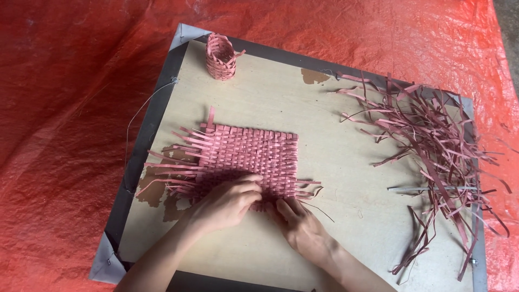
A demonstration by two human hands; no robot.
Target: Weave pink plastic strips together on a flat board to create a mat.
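A flat mat woven from pink strips (248,154) lies in the middle of a pale wooden board (346,157). Loose strip ends stick out on its left and near edges. My left hand (227,203) rests on the mat's near edge, fingers curled and pressing on the weave. Beside it, my right hand (300,224) lies with its fingertips on the same near edge, touching strip ends. Neither hand lifts anything off the board.
A small woven pink basket (220,57) stands at the board's far left corner. A tangled heap of loose pink strips (438,151) covers the right side. The board has a grey metal frame (140,157) and lies on a red tarp (70,108).
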